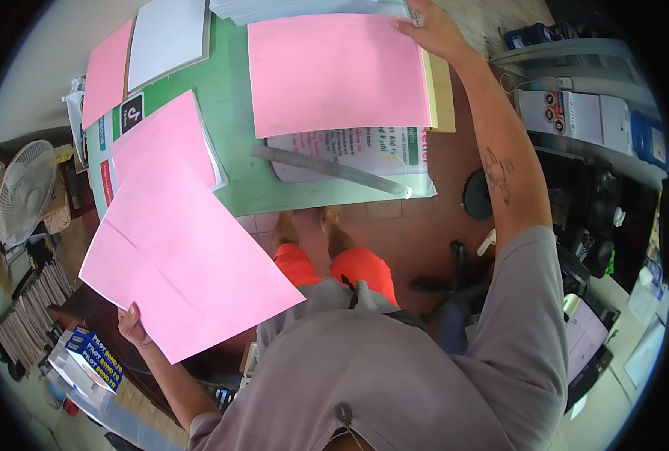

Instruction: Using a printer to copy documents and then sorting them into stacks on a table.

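Observation:
My left hand (134,324) grips the lower left edge of a large pink paper sheet (193,253), which is lifted off the table and tilted. Partly behind that sheet lies a pink-topped paper stack (165,141) with white sheets beneath. On the far right, my right hand (433,31) has its thumb on the corner of another pink paper stack (340,76), fingers spread towards a pile of white paper (312,8) behind it. Yellowish sheets (441,90) stick out from under this stack. A metal ruler (334,169) lies at an angle in front of it.
The green-covered table (227,175) also bears a white paper stack (168,42) and a pink one (109,73). A white fan (27,191) and Pilot boxes (95,358) are to the left. A swivel chair base (452,282) and a monitor (585,338) are to the right.

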`<state>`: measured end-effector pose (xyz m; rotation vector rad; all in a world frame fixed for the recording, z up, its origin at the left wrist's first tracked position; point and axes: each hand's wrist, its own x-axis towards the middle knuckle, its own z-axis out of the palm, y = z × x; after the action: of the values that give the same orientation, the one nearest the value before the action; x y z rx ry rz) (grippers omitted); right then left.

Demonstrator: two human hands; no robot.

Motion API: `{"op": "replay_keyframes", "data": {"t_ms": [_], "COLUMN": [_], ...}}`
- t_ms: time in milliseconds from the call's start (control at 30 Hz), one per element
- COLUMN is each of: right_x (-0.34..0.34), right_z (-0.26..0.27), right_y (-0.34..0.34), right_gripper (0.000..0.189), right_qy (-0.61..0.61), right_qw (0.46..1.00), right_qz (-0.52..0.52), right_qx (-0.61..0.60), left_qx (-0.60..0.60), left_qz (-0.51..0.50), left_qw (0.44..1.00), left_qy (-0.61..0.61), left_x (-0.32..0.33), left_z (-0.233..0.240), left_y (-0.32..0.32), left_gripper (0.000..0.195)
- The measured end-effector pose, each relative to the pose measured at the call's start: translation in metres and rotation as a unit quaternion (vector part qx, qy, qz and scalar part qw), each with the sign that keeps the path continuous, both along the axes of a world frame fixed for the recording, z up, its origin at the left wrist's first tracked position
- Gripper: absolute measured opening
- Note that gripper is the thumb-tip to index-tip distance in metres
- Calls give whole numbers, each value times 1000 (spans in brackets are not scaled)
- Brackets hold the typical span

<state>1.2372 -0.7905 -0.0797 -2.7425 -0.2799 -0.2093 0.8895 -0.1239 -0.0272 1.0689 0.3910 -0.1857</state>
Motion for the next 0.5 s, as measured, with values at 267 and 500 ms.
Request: {"op": "replay_keyframes", "data": {"t_ms": [267,500], "right_x": [-144,-188], "right_z": [54,84], "right_y": [108,96], "right_gripper": [79,53], "right_qy": [512,372], "right_qw": [619,709], "right_qz": [48,-53], "right_qx": [593,596], "left_qx": [-61,51], "left_qz": [-39,-136], "left_qw": [997,988], "left_qy": [10,57], "left_x": [54,166], "left_z": [-4,-6], "left_y": [-55,-190], "left_gripper": [66,55]}}
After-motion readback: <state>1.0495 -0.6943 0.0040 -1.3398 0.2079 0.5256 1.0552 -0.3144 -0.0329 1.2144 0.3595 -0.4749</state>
